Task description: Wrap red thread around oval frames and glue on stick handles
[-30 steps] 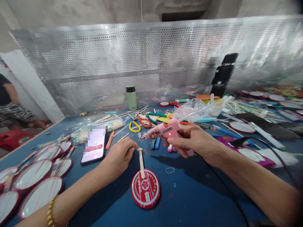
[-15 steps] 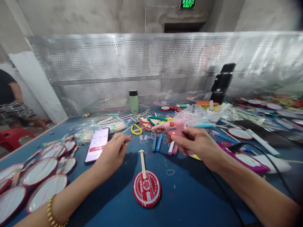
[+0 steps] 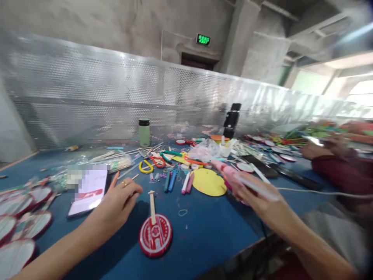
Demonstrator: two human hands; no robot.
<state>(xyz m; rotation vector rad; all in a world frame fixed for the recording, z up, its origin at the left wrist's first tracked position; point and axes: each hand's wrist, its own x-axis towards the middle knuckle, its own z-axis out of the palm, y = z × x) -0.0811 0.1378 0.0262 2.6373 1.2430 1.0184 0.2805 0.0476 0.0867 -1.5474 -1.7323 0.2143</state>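
Note:
My right hand (image 3: 258,194) grips a pink hot glue gun (image 3: 229,171), blurred by motion, its nozzle pointing up and to the left. A translucent glue stick runs out of its back. Loosely curled, my left hand (image 3: 121,198) hovers over the table just right of a lit phone (image 3: 90,190); nothing shows between its fingers. An orange stick (image 3: 113,182) lies behind that hand. Between my hands lies a round red tin lid (image 3: 155,243) with white print. A flat wooden stick (image 3: 152,208) lies across its upper part, pointing away from me.
White-faced red discs (image 3: 17,252) crowd the left. Beyond the lid lie markers (image 3: 171,181), a yellow disc (image 3: 208,182), yellow-handled scissors (image 3: 145,167) and a green bottle (image 3: 144,132). A black device (image 3: 232,120) stands near the perforated metal screen (image 3: 116,93). Another person's sleeve (image 3: 326,169) shows at right.
The view has swung right, so most things sit further left. My right hand has carried the glue gun rightward and turned it, uncovering the yellow disc. The lid and stick look undisturbed.

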